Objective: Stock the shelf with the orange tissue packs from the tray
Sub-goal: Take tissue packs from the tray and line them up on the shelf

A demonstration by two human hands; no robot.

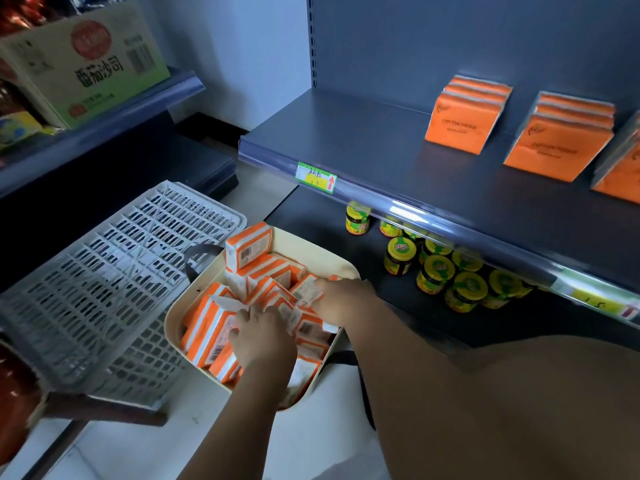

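Left hand (261, 336) and right hand (337, 299): in cream tray (322, 249), fingers spread over orange tissue packs (207, 327); grip unclear. Shelf (398, 161): three stacks.

Orange tissue packs (464, 128) read "COTTON TISSUE" — carton (86, 60) reads "番茄沙司".

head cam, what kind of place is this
Most likely a small grocery shop aisle: metal shelf with a price tag on its edge, rows of yellow-lidded jars below, orange tissue packs faced up.

orange/white striped tissue packs (221, 327), cream tray (311, 249), yellow-lidded jars (434, 275), grey basket (114, 271), dk blue shelf (381, 147)
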